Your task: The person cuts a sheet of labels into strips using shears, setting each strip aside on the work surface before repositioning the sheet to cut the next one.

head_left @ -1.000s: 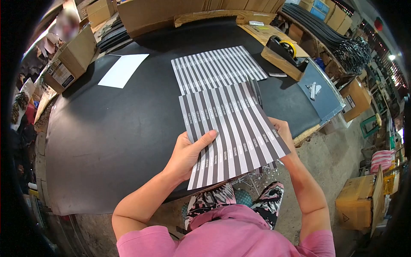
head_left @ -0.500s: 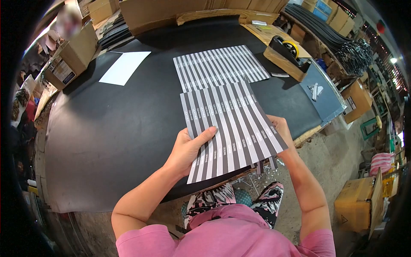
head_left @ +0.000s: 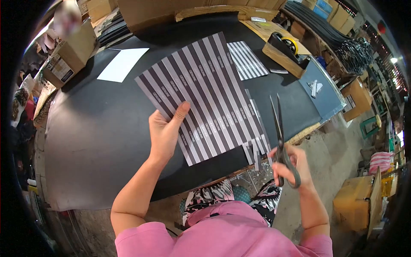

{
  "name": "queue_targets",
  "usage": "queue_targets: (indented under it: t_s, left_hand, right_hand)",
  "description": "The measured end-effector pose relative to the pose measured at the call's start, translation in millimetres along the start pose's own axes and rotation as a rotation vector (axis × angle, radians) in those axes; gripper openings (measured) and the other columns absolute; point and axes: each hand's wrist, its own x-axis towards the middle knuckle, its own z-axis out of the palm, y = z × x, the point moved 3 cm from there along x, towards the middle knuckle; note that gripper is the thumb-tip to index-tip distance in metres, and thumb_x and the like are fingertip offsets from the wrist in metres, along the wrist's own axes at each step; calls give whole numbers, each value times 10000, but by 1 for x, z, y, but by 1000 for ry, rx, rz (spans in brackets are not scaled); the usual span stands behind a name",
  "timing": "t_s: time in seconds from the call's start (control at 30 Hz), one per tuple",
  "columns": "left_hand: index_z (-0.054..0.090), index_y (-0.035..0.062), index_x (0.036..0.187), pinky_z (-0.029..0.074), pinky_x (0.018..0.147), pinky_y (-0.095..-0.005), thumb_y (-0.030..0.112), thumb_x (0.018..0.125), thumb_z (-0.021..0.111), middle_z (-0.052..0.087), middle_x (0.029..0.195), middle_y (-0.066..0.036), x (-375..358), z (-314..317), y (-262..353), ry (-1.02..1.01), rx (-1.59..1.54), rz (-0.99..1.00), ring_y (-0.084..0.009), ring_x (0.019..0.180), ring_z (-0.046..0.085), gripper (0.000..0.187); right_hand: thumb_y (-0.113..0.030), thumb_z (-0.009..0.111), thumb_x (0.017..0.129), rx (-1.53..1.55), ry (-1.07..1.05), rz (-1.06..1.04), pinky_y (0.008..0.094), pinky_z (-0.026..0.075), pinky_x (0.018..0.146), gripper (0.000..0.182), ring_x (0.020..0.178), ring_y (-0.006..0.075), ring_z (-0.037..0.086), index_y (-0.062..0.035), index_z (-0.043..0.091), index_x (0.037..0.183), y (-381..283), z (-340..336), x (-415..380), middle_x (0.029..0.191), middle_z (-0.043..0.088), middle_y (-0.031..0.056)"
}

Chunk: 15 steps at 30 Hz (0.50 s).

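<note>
My left hand (head_left: 165, 130) grips a black-and-grey striped sheet (head_left: 201, 98) by its left edge, thumb on top, fingers hidden underneath. Printed words, among them "GENUINE", run along its stripes. The sheet is raised and tilted above the black table. In my right hand (head_left: 295, 165) is a pair of dark-handled scissors (head_left: 280, 145), fingers around the handles. The blades point away from me, slightly apart, to the right of the sheet and not touching it. Narrow cut strips (head_left: 255, 156) hang at the table's front edge, beyond the sheet's lower right corner.
Another striped sheet (head_left: 252, 64) lies behind the held one. A white sheet (head_left: 123, 64) rests at the left of the black table (head_left: 94, 141). A tape dispenser (head_left: 287, 49) sits at the back right, near small metal pieces (head_left: 316, 88). Scraps litter the floor below.
My left hand has lifted and turned the striped sheet up and to the left. My right hand has come away from it to the right and now visibly holds the scissors.
</note>
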Motion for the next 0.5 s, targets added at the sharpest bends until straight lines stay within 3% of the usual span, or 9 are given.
queue_targets:
  t_s: [0.13, 0.23, 0.5]
  left_hand:
    - [627, -25, 946, 459, 715, -220, 214, 849, 659, 653, 913, -55, -3, 4, 1, -4, 24, 81, -78, 800, 575, 260]
    - [630, -16, 947, 459, 720, -222, 213, 851, 656, 653, 908, -50, -6, 5, -4, -43, 78, 33, -77, 800, 574, 250]
    - [630, -30, 961, 460, 723, -224, 200, 857, 652, 653, 918, -59, -11, 11, -8, -69, 93, -5, -81, 809, 577, 254]
  right_hand:
    - [-33, 678, 742, 11, -23, 156, 187, 403, 444, 281, 496, 49, 531, 35, 542, 979, 30, 7, -34, 636, 550, 8]
    - [-69, 731, 709, -33, -15, 139, 159, 393, 510, 327, 563, 9, 499, 15, 550, 969, 42, 17, -42, 632, 533, -31]
    - [-93, 746, 702, -66, -48, 134, 159, 398, 527, 343, 590, 8, 504, 19, 547, 956, 41, 31, -35, 648, 541, -33]
